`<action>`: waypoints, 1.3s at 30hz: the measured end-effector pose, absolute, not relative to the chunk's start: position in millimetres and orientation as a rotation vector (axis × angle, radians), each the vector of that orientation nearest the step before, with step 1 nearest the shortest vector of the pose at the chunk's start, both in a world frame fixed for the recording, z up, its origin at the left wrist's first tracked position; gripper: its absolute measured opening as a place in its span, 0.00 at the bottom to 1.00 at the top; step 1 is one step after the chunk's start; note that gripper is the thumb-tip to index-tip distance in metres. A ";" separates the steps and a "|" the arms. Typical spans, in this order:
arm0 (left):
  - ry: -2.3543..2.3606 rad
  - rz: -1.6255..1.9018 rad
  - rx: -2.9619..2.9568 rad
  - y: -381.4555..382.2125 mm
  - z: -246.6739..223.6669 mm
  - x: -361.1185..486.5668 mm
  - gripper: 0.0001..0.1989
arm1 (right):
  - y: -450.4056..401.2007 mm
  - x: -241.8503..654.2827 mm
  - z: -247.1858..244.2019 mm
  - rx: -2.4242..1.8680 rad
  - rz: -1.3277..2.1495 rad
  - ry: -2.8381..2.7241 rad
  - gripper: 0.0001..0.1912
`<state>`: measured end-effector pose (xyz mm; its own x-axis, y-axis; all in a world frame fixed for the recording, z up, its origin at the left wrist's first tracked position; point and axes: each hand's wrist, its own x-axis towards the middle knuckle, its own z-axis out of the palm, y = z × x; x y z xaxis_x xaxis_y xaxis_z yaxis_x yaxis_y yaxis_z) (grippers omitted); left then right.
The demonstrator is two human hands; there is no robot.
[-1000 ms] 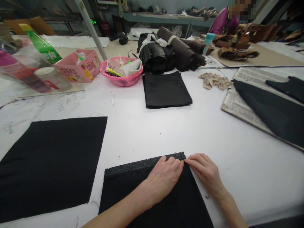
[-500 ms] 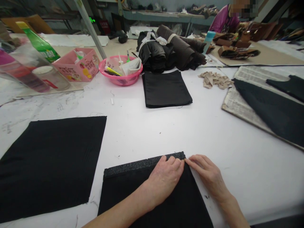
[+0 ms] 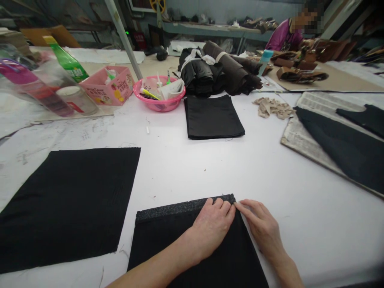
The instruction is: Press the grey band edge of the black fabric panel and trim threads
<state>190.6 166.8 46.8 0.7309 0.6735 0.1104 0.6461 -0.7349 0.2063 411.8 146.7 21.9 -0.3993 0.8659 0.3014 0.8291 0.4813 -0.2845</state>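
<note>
A black fabric piece point(image 3: 222, 264) lies on the white table in front of me, with a speckled dark grey strip point(image 3: 168, 211) along its far edge. My left hand point(image 3: 214, 224) rests on the cloth near the strip's right end, its fingers curled and drawn together at the fabric's corner. Touching that same corner from the right, my right hand point(image 3: 262, 224) has its thumb and forefinger closed on the edge. To the left, a second black fabric piece point(image 3: 75, 200) is spread flat.
A stack of black pieces point(image 3: 214, 118) lies further back, beside a pink basket point(image 3: 160, 105) and a pink box point(image 3: 108, 88). Beige cloth scraps point(image 3: 273, 108) and a board point(image 3: 289, 138) with dark fabric are on the right. A person point(image 3: 285, 36) sits behind.
The camera view has shifted slightly, so the table items appear a little further right and lower. Both hands remain at the same corner of the fabric.
</note>
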 end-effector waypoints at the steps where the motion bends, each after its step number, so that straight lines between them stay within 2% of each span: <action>1: 1.063 0.280 2.784 166.4 46.8 188.8 0.18 | 145.2 409.9 21.9 -1.428 0.101 -2.338 0.22; 9: 1.140 0.235 2.867 144.4 39.9 147.5 0.19 | 143.8 402.1 25.7 -1.454 0.019 -2.362 0.20; 19: 1.692 0.168 2.690 77.8 18.8 23.3 0.25 | 142.5 404.2 22.5 -1.447 -0.031 -2.398 0.21; 22: 1.805 0.239 2.633 63.4 19.2 -1.4 0.22 | 143.3 408.0 18.4 -1.436 -0.069 -2.407 0.20; 28: 1.879 0.518 2.437 51.0 36.3 -14.3 0.10 | 143.1 395.8 24.8 -1.410 -0.080 -2.321 0.14; 34: 1.789 0.537 2.330 44.2 37.7 -6.2 0.11 | 148.2 339.1 39.3 -1.292 0.107 -2.483 0.08; 39: 1.814 0.550 2.303 43.1 32.9 -4.9 0.10 | 159.6 314.1 48.7 -1.292 0.133 -2.584 0.02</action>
<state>-4.9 43.1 32.9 0.1975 0.9624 0.1864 0.9040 -0.2523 0.3450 314.1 159.6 48.7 -0.5761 0.7972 0.1806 0.7744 0.6030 -0.1917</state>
